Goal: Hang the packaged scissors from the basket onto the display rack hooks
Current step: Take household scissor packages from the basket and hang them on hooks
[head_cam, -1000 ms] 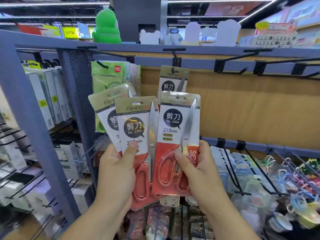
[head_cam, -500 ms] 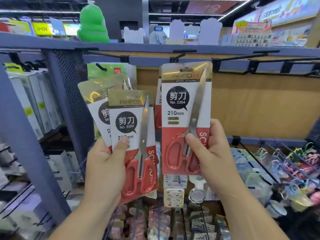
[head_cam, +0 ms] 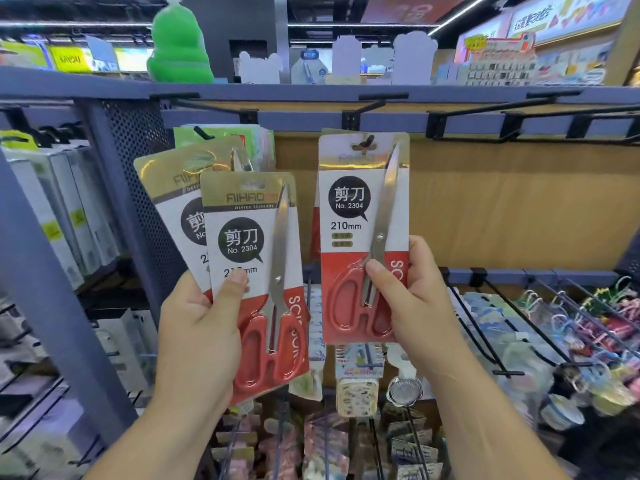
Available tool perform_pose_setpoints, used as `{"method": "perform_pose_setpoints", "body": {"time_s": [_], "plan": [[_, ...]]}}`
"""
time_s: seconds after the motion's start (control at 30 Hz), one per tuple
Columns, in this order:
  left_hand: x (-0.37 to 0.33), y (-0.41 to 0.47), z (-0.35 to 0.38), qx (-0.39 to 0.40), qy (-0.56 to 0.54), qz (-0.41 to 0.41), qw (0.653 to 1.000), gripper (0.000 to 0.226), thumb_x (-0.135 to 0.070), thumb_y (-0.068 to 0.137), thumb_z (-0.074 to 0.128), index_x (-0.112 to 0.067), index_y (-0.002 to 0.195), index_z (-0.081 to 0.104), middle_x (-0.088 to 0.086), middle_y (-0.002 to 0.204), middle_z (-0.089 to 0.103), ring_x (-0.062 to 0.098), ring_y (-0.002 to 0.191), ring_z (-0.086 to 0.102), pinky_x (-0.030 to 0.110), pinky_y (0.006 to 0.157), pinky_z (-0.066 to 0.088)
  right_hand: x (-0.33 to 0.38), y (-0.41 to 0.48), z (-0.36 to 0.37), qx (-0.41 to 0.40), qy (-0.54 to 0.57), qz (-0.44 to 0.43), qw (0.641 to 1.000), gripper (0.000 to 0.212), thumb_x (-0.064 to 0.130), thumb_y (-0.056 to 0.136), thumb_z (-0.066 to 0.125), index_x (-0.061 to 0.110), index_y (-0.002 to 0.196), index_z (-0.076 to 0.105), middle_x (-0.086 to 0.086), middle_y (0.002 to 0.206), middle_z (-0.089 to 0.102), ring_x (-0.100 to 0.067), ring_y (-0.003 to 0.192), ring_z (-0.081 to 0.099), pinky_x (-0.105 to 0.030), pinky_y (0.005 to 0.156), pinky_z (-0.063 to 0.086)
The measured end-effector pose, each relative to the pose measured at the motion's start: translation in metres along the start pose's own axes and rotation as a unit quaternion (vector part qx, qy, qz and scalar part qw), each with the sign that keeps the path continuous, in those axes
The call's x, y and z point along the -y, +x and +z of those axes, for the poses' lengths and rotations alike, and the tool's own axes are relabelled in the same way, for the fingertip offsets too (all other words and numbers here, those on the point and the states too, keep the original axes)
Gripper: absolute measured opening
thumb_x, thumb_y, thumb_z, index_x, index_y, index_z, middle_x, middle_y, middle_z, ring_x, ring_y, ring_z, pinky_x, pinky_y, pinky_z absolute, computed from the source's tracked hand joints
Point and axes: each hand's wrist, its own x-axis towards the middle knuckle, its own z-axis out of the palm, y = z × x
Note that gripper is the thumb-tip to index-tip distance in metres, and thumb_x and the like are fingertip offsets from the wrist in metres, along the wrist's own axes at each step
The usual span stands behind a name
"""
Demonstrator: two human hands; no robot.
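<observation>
Right hand (head_cam: 412, 292) grips one scissors pack (head_cam: 360, 216) low so its hole reaches the top-rail hook (head_cam: 365, 142); left hand (head_cam: 197, 327) clutches two spares (head_cam: 242, 244).

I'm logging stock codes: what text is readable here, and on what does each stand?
"AIHAO", "OFFICE SCISSORS": gold header of the front pack in the left hand.
"剪刀", "No. 2304": black bubble on it and on the right pack in the right hand.
"210mm": right pack, under the bubble.
Right pack's brand, yellow sign: too blurred.
</observation>
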Motion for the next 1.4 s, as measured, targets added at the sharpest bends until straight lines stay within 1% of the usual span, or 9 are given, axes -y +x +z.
{"method": "perform_pose_setpoints", "body": {"time_s": [0.3, 0.53, 0.73, 0.83, 0.93, 1.07, 1.13, 1.23, 1.4], "plan": [[0.007, -0.001, 0.003, 0.015, -0.022, -0.027, 0.999, 0.026, -0.015, 0.108, 0.055, -0.028, 0.124, 0.072, -0.004, 0.12, 0.079, 0.027, 0.11, 0.076, 0.059, 0.097, 0.058, -0.012, 0.077, 0.008, -0.027, -0.22, 0.075, 0.972, 0.028, 0.046, 0.108, 0.048, 0.018, 0.108, 0.049, 0.006, 0.093, 0.065, -0.008, 0.08, 0.062, -0.028, 0.06, 0.046], [0.011, -0.003, 0.004, 0.017, -0.034, -0.042, 0.998, 0.025, -0.018, 0.106, 0.057, -0.028, 0.124, 0.071, -0.003, 0.12, 0.079, 0.032, 0.111, 0.075, 0.063, 0.097, 0.056, -0.023, 0.113, 0.021, 0.013, -0.308, 0.115, 0.944, 0.034, 0.05, 0.11, 0.037, 0.017, 0.117, 0.04, 0.007, 0.091, 0.056, -0.007, 0.075, 0.055, -0.029, 0.054, 0.037], [0.006, -0.002, 0.005, 0.024, -0.034, -0.046, 0.998, 0.023, -0.016, 0.105, 0.057, -0.027, 0.119, 0.072, -0.004, 0.117, 0.08, 0.029, 0.108, 0.076, 0.061, 0.098, 0.057, -0.036, 0.123, 0.015, -0.016, -0.312, 0.117, 0.943, 0.038, 0.05, 0.109, 0.042, 0.015, 0.121, 0.048, 0.0, 0.1, 0.062, -0.015, 0.085, 0.06, -0.032, 0.061, 0.042], [0.004, -0.003, 0.009, 0.029, -0.046, -0.059, 0.997, 0.02, -0.014, 0.104, 0.057, -0.024, 0.113, 0.072, -0.003, 0.109, 0.081, 0.027, 0.1, 0.079, 0.057, 0.092, 0.06, -0.045, 0.119, 0.004, -0.03, -0.337, 0.128, 0.932, 0.045, 0.05, 0.106, 0.05, 0.013, 0.132, 0.051, -0.007, 0.128, 0.061, -0.028, 0.109, 0.063, -0.039, 0.084, 0.051], [0.002, -0.006, 0.016, 0.037, -0.061, -0.074, 0.995, 0.02, -0.012, 0.104, 0.056, -0.022, 0.112, 0.071, -0.001, 0.107, 0.082, 0.027, 0.096, 0.079, 0.048, 0.08, 0.065, -0.037, 0.096, -0.003, -0.078, -0.292, 0.101, 0.948, 0.054, 0.05, 0.105, 0.052, 0.016, 0.146, 0.048, -0.005, 0.143, 0.053, -0.023, 0.124, 0.058, -0.039, 0.1, 0.048], [0.001, -0.011, 0.026, 0.05, -0.075, -0.087, 0.992, 0.02, -0.01, 0.104, 0.056, -0.021, 0.11, 0.072, 0.002, 0.105, 0.082, 0.029, 0.093, 0.08, 0.047, 0.077, 0.065, 0.001, 0.031, 0.005, -0.011, -0.122, 0.051, 0.991, 0.041, 0.06, 0.096, 0.054, 0.031, 0.122, 0.065, 0.018, 0.115, 0.07, 0.003, 0.104, 0.064, -0.027, 0.089, 0.052], [0.001, -0.013, 0.032, 0.057, -0.091, -0.095, 0.99, 0.02, -0.009, 0.104, 0.056, -0.019, 0.109, 0.073, 0.005, 0.104, 0.082, 0.031, 0.092, 0.08, 0.046, 0.075, 0.065, 0.015, -0.001, 0.013, 0.07, -0.065, 0.06, 0.994, 0.041, 0.059, 0.085, 0.066, 0.033, 0.116, 0.067, 0.016, 0.108, 0.074, -0.001, 0.098, 0.07, -0.025, 0.079, 0.056], [0.003, -0.018, 0.04, 0.065, -0.101, -0.101, 0.988, 0.02, -0.006, 0.103, 0.058, -0.016, 0.11, 0.073, 0.007, 0.105, 0.082, 0.03, 0.095, 0.079, 0.043, 0.078, 0.065, 0.011, -0.024, 0.02, 0.088, -0.048, 0.049, 0.994, 0.034, 0.028, 0.083, 0.086, 0.027, 0.112, 0.068, 0.011, 0.103, 0.078, -0.009, 0.092, 0.075, -0.026, 0.076, 0.06], [0.003, -0.024, 0.045, 0.071, -0.093, -0.083, 0.99, 0.019, -0.015, 0.092, 0.067, -0.016, 0.11, 0.074, 0.005, 0.103, 0.082, 0.026, 0.094, 0.08, 0.04, 0.076, 0.065, 0.005, -0.031, 0.009, 0.085, 0.012, 0.067, 0.994, 0.032, 0.012, 0.094, 0.076, 0.024, 0.122, 0.066, 0.003, 0.112, 0.079, -0.018, 0.102, 0.076, -0.043, 0.089, 0.062]]}}
